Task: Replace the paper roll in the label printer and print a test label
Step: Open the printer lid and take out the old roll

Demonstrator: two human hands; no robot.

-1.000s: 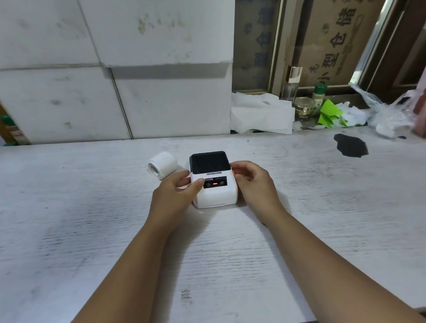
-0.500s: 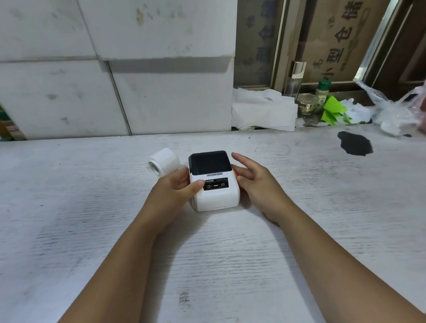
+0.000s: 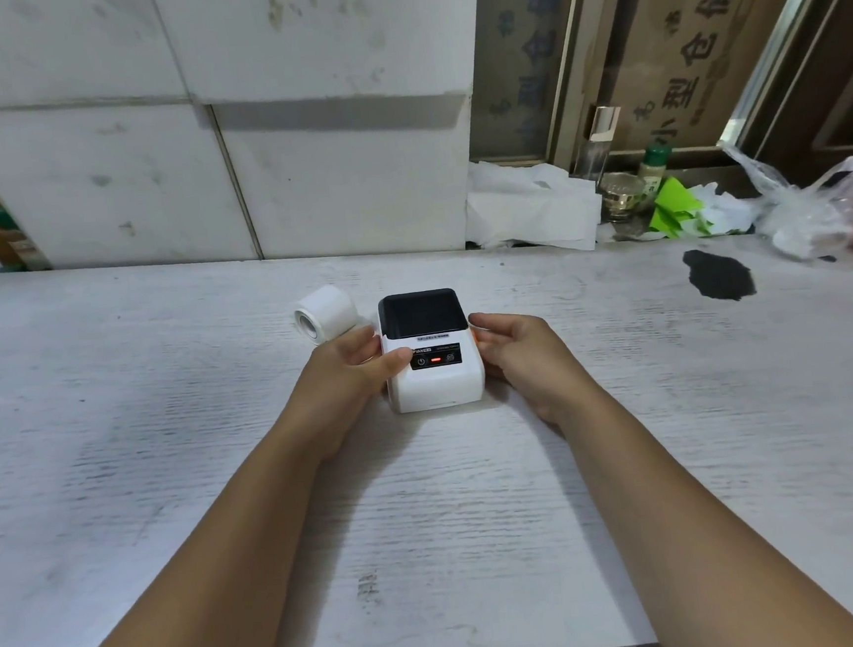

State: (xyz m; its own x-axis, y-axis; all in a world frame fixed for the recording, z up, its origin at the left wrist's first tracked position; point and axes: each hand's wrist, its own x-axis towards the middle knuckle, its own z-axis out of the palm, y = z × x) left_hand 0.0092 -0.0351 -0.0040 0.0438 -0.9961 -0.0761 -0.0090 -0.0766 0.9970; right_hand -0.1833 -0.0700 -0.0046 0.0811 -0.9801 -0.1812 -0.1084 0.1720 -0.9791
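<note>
Printer (image 3: 432, 353) on table (image 3: 167, 449) – paper roll (image 3: 324, 312) just behind-left.

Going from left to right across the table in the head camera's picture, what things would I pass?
Paper roll → left hand → label printer → right hand → dark stain on the table.

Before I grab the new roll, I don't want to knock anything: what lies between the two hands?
In the head view, only the label printer lies between the left hand and the right hand. The paper roll sits outside them, behind the left hand.
</note>
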